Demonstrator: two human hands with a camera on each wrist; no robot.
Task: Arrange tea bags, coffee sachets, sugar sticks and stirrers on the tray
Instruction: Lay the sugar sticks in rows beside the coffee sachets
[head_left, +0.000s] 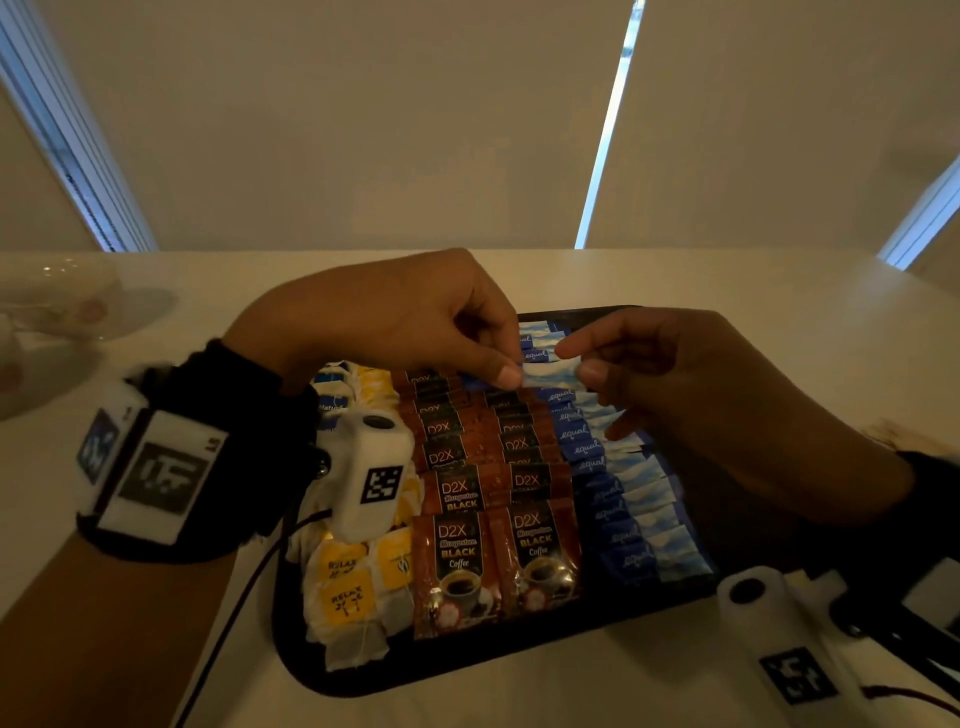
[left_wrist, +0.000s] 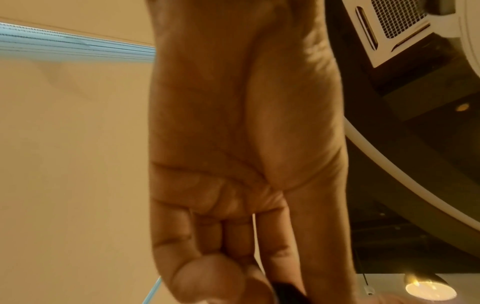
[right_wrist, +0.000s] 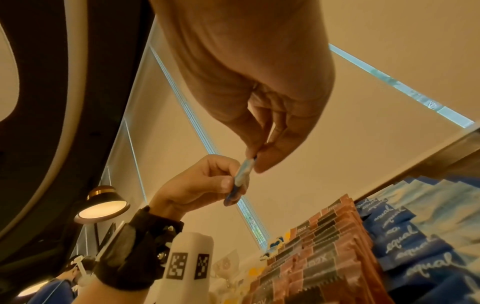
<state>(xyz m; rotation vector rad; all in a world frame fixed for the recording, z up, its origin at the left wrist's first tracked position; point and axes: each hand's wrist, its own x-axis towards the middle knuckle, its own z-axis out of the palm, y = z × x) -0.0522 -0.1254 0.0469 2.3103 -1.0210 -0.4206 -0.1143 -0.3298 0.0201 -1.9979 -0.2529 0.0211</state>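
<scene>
Both hands hold one small blue-and-white paper sugar sachet (head_left: 549, 375) in the air above the far end of the dark rectangular tray (head_left: 332, 680). The left hand (head_left: 415, 317) pinches the sachet's blue end between thumb and forefinger, and the right hand (head_left: 691, 384) pinches the white end the same way, so the packet is stretched flat between them; the right wrist view shows it edge-on between the two pinches.

On the tray, taking its near rim as the mark, three bands run away from the rim: yellow-tagged white tea bags (head_left: 348, 597) on the left, brown foil coffee sachets (head_left: 460, 561) in the middle, and a shingled row of blue sugar sachets (head_left: 634, 540) on the right. No stirrers can be made out on the tray.

The step in hand looks like adding this sachet to the far end of the blue row. To do it well, the person would likely keep it flat and square to the row, lower it so it overlaps its neighbour as the others do, and let go with one hand first so the overlapping row is not nudged askew.
</scene>
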